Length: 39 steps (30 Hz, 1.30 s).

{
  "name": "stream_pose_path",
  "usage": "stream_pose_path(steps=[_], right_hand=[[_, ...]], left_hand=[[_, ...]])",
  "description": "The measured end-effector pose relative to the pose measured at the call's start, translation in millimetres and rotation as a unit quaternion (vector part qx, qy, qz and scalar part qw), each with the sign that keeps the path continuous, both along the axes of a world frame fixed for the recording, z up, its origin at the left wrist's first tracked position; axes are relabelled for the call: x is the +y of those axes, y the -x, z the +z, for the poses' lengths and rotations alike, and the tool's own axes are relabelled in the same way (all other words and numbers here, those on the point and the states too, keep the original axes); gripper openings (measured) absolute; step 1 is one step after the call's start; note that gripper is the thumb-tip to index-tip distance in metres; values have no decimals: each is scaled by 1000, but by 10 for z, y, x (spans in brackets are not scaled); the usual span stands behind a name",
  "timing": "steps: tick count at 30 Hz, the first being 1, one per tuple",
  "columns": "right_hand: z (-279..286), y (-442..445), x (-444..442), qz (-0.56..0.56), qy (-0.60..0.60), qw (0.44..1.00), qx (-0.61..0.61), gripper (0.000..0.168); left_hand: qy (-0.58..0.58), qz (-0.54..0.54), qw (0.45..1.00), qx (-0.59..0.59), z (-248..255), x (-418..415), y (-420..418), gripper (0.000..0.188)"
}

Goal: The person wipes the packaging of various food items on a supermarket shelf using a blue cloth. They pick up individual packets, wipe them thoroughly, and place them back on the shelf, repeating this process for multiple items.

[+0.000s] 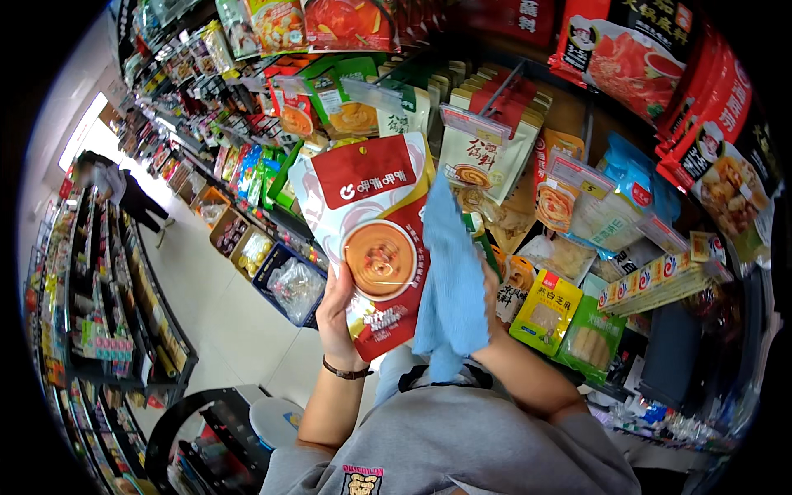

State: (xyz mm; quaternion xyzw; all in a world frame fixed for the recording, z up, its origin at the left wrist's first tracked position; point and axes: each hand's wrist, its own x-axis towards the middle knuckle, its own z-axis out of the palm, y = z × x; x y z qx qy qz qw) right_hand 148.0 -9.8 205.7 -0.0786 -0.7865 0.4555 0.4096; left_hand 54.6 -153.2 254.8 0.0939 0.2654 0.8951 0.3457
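Note:
My left hand [337, 318] grips the lower left edge of a red and white dipping-sauce pouch [378, 257], whose printed front shows a bowl of orange-brown sauce. The pouch is tilted and faces up at me. A light blue cloth [455, 278] hangs along its right edge and covers part of it. My right hand [492, 300] is behind the cloth, holding it; most of its fingers are hidden. Just beyond the pouch, cream and red sauce packets [475, 154] hang from a shelf hook with a price tag [475, 125].
Red hotpot-base bags [631, 62] hang at upper right. A yellow sesame packet [546, 312] lies below them. Left of me, a blue crate [289, 284] stands by the floor aisle [216, 322]. A person [124, 185] bends at another shelf [111, 291]. A black-rimmed cart [207, 439] stands at lower left.

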Motion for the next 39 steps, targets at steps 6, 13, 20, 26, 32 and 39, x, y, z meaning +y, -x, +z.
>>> stream_pose_path(steps=[6,13,20,26,32,39], right_hand=[[-931,-340,-374,164,369,910,94,80],[-116,-152,-651,140,-103,984,46,34],[-401,-213,-243,-69,-167,982,48,32],[-776,-400,28,89,655,746,81,31],[0,-476,-61,254,745,579,213,46],[-432,-407,-579,128,467,874,27,52]], left_hand=[[30,34,998,-40,-177,76,-6,37],[-43,-56,996,45,-953,9,231,35],[-9,-63,992,-113,-83,102,118,39],[-15,-67,992,-101,68,7,104,40],[192,10,965,181,-217,186,15,44],[208,-68,894,392,-703,435,-204,72]])
